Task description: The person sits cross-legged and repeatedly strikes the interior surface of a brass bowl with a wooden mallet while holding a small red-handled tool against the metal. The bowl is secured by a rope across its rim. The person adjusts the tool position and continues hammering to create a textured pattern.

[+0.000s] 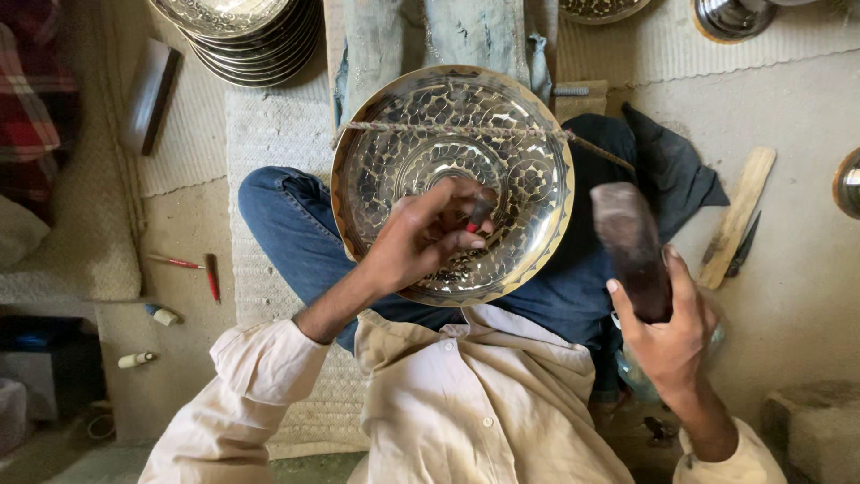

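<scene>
A round brass plate (pixel 528 170) with an engraved honeycomb pattern rests tilted on my lap, and a rope (pixel 421 130) runs across its upper part. My left hand (pixel 421 237) lies on the plate's centre, pinching a small dark chisel (pixel 479 212) against the metal. My right hand (pixel 667 336) is raised to the right of the plate, gripping a dark wooden mallet (pixel 632 246) with its head pointing up.
A stack of similar plates (pixel 246 36) stands at the top left. A wooden stick and a small blade (pixel 739 224) lie at the right on the floor. Red pencils (pixel 193 269) and small tubes (pixel 152 336) lie at the left. More metal vessels (pixel 730 16) line the top edge.
</scene>
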